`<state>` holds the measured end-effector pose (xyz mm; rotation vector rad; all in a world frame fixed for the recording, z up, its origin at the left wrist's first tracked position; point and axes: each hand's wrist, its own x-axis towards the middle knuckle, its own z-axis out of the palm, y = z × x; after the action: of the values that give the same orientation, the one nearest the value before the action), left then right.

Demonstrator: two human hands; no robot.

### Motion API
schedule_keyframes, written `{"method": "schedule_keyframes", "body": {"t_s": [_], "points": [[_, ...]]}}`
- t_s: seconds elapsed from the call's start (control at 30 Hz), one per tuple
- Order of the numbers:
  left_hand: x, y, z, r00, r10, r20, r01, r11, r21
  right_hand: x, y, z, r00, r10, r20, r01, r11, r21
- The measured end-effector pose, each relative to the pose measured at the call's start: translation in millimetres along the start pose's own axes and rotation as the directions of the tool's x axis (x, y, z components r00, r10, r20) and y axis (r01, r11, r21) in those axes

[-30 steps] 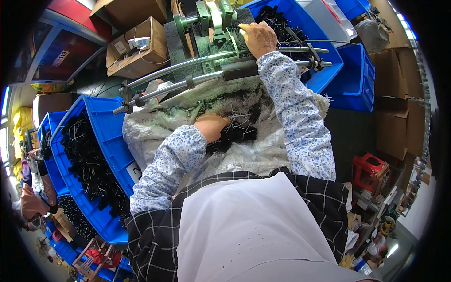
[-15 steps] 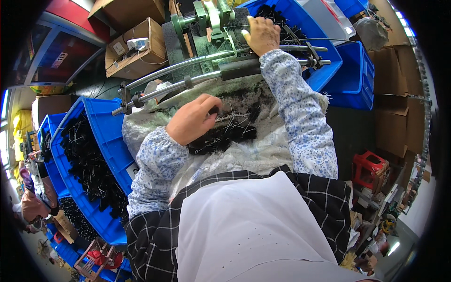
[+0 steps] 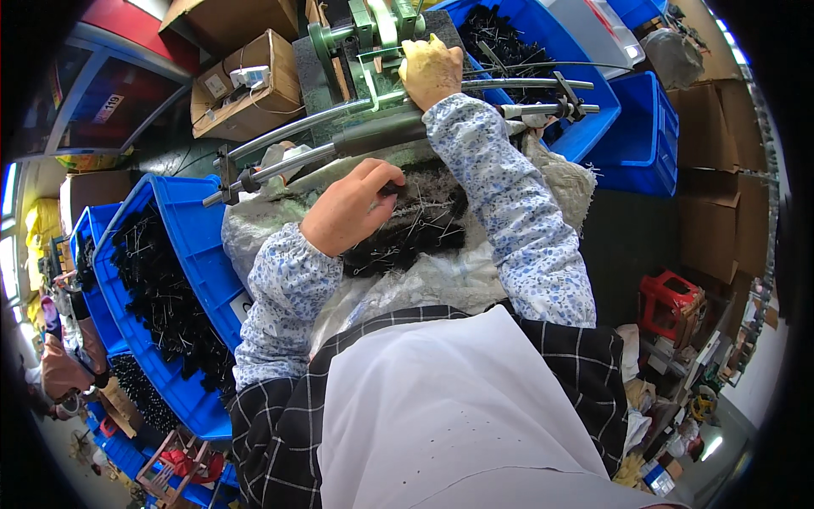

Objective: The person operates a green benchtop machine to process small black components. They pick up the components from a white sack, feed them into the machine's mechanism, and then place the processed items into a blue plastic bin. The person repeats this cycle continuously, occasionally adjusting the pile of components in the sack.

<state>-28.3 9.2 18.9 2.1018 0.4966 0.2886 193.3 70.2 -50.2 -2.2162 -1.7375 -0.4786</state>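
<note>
My left hand (image 3: 349, 210) is closed, with a small dark bristle piece (image 3: 392, 188) between thumb and fingers. Below it, on a whitish sack (image 3: 441, 284) over my lap, lies a heap of black wire-handled brushes (image 3: 411, 237). Farther forward, my right hand (image 3: 432, 72) is curled at a bench machine (image 3: 373, 34) with a wheel and metal blocks. Its fingertips are partly hidden, so what they pinch cannot be made out. A thin dark line (image 3: 381, 53) runs left from those fingers. Under my right wrist lies a black sleeve (image 3: 379, 134) on a metal rail.
Blue crates (image 3: 191, 263) of black brushes stand at my left, and another blue crate (image 3: 585, 127) is at the far right. An open cardboard box (image 3: 246, 89) sits left of the machine. A red stool (image 3: 666, 301) stands at the right. Another person (image 3: 64, 365) is far left.
My right hand has moved left, closer to the machine's wheel, and its fingers have curled in. The black sleeve has slid left along the rail. My left hand has barely shifted.
</note>
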Motion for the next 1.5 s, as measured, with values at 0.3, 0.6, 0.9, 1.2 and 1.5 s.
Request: {"method": "schedule_keyframes", "body": {"t_s": [0.3,0.6,0.9,1.2,1.5], "points": [[-11.4,-14.2,-8.3,0.991,0.008,-0.135,-0.005,1.0,0.021,1.2,80.5,5.8,1.0,0.008,0.013,-0.008,0.999,0.048],[3.9,-5.8,-2.2,0.996,0.031,-0.079,-0.028,0.999,0.044,23.2,114.7,-25.3,0.99,-0.118,0.072,0.12,0.993,-0.018],[19.3,0.0,18.9,0.937,0.067,-0.342,-0.08,0.997,-0.023,-65.6,28.2,-106.1,0.757,-0.46,0.465,-0.019,0.695,0.719],[-23.5,-17.9,3.8,0.991,-0.135,0.017,0.13,0.976,0.175,-24.5,38.8,-48.0,0.998,-0.045,0.046,0.033,0.972,0.234],[-45.1,-41.9,20.0,0.885,-0.297,0.36,0.22,0.946,0.239,3.0,54.2,-5.8,0.998,-0.063,0.02,0.061,0.997,0.054]]}}
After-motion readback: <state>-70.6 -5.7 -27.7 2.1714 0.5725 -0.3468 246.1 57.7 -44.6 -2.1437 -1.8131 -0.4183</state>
